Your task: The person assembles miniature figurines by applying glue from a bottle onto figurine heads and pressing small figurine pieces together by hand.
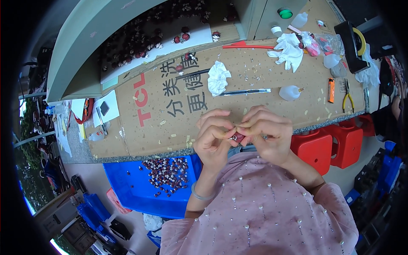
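Close in front of my chest, both hands meet over a small dark red figurine (239,137). My left hand (212,144) is closed, its thumb and index finger pinching the figurine from the left. From the other side, my right hand (270,132) grips it with thumb and fingertips, closed as well. The fingers cover most of the piece, so its details are hidden. Beyond the hands lie a crumpled white tissue (218,79), a slim pen-like tool (245,92) and a small white squeeze bottle (290,93).
Below left, a blue tray (123,191) holds many dark red and white figurines. More sit in a grey booth (70,55) on the cardboard-covered bench (144,140). Orange cutter (331,90), yellow-handled pliers (348,102) and tape dispenser (352,49) lie right; red stools (313,149) stand beneath.
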### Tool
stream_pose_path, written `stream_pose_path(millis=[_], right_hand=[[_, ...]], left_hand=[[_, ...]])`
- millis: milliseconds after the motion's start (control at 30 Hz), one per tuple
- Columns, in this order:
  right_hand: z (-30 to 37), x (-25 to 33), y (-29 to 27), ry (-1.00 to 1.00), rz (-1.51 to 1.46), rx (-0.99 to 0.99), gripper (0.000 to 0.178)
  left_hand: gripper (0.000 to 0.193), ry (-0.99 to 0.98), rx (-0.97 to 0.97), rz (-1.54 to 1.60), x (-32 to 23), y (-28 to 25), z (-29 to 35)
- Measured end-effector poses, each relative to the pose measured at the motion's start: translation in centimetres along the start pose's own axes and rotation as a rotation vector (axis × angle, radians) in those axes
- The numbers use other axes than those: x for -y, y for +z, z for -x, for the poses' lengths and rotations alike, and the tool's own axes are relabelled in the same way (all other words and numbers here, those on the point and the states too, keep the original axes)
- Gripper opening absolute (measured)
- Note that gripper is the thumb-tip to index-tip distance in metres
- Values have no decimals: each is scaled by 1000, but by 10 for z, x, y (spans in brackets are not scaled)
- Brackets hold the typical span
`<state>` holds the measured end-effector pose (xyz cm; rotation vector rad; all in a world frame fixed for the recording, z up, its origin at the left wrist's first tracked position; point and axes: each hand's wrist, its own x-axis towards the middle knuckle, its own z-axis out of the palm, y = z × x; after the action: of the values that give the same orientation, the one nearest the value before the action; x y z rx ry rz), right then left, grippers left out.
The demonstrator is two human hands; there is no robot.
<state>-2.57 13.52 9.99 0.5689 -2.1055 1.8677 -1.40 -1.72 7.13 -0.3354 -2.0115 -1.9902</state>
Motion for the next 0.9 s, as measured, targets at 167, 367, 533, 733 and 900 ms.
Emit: stream_pose_path(millis=[167, 367, 533, 733, 900], right_hand=[[17, -23, 7, 332, -515, -32, 8], [36, -37, 16, 596, -835, -119, 15], [43, -46, 19, 503, -993, -117, 20], [56, -42, 21, 934, -1102, -280, 7], [64, -40, 23, 984, -1087, -322, 11]], left_hand=[[16, 42, 117, -503, -38, 1, -16], [15, -13, 144, -565, -46, 5, -21], [16, -36, 202, -617, -49, 8, -20], [15, -204, 156, -600, -20, 8, -10], [15, -285, 143, -541, -16, 9, 4]])
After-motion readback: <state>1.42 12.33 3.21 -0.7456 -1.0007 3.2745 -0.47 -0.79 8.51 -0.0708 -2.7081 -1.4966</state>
